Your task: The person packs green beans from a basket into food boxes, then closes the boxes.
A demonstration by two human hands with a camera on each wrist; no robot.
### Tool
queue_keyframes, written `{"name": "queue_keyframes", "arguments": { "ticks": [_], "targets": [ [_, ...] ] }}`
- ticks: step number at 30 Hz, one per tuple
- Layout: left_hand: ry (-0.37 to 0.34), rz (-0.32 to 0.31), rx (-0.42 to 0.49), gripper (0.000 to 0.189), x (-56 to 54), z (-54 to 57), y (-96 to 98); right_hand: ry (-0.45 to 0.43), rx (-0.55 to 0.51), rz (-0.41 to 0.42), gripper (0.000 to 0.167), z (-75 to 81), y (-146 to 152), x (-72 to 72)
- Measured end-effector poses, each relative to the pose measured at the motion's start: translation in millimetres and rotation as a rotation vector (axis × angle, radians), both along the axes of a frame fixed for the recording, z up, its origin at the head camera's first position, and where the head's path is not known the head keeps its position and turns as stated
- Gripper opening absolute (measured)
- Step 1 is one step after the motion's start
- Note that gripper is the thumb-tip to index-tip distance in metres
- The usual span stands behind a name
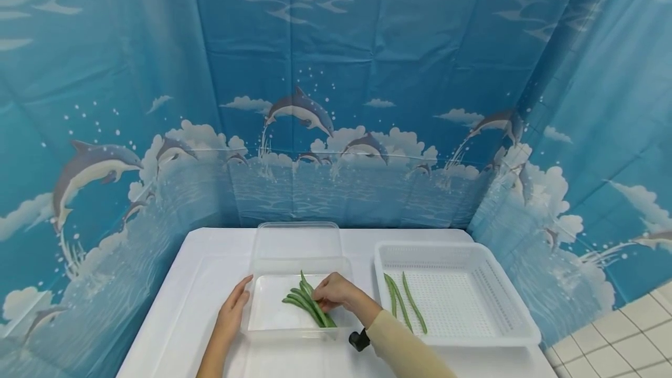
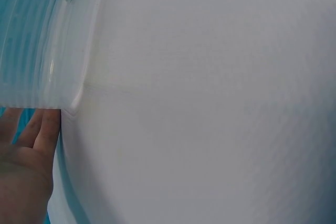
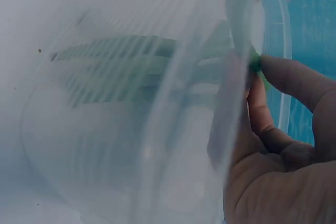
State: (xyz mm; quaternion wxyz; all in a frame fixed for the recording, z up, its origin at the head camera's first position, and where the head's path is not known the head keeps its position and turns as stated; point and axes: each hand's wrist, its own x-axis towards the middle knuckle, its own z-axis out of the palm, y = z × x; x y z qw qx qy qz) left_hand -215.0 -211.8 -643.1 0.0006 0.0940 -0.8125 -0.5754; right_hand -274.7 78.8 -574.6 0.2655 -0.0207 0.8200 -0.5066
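A clear plastic container (image 1: 266, 302) sits in the middle of the table, with several green beans (image 1: 310, 303) bunched toward its right side. My right hand (image 1: 338, 291) reaches over its right wall and pinches a green bean at the bunch. In the right wrist view, thumb and finger meet on a bit of green bean (image 3: 255, 62), while the cloudy wall blurs the other beans. Along the container's left wall, my left hand (image 1: 231, 312) rests with its fingers fairly straight. The left wrist view has those fingers (image 2: 48, 129) against the container's edge (image 2: 52, 95).
To the right stands a white perforated basket (image 1: 462, 302) with a few green beans (image 1: 415, 303) at its left side. A clear lid (image 1: 297, 242) lies behind the container. White cloth covers the table (image 1: 210, 267), and a dolphin-printed curtain (image 1: 336, 191) hangs behind it.
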Motion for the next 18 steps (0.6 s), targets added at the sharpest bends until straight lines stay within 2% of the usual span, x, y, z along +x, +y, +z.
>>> {"name": "queue_keyframes", "arguments": {
  "ticks": [7,18],
  "targets": [
    [-0.002,0.0,-0.002,0.049,-0.2,-3.1,-0.2,0.089,0.133,-0.024,0.007,-11.5,-8,1.8],
    [0.01,0.002,0.006,0.049,1.5,-0.9,0.2,0.12,0.187,-0.025,0.011,-17.0,-13,4.6]
  ]
}}
